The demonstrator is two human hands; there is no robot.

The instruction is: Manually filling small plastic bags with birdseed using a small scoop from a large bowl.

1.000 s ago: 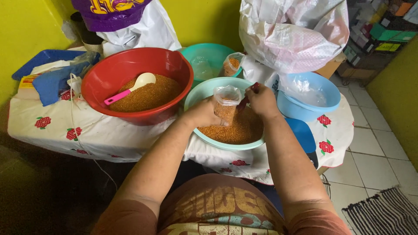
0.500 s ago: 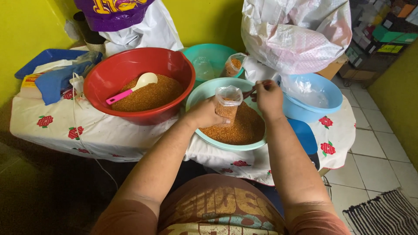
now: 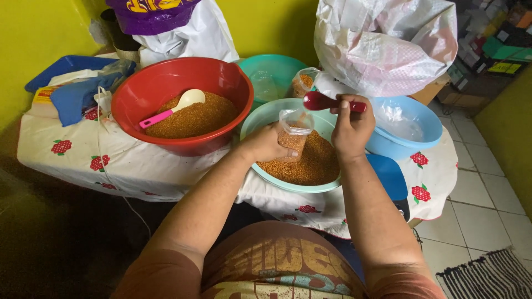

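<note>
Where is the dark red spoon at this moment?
In the head view, the spoon is in the right hand, raised above the small bag that the left hand holds over the pale green bowl.

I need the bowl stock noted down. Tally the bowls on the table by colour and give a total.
Red bowl: 1
Light teal bowl under the hands: 1
Green bowl at the back: 1
Blue bowl: 1
Total: 4
</note>
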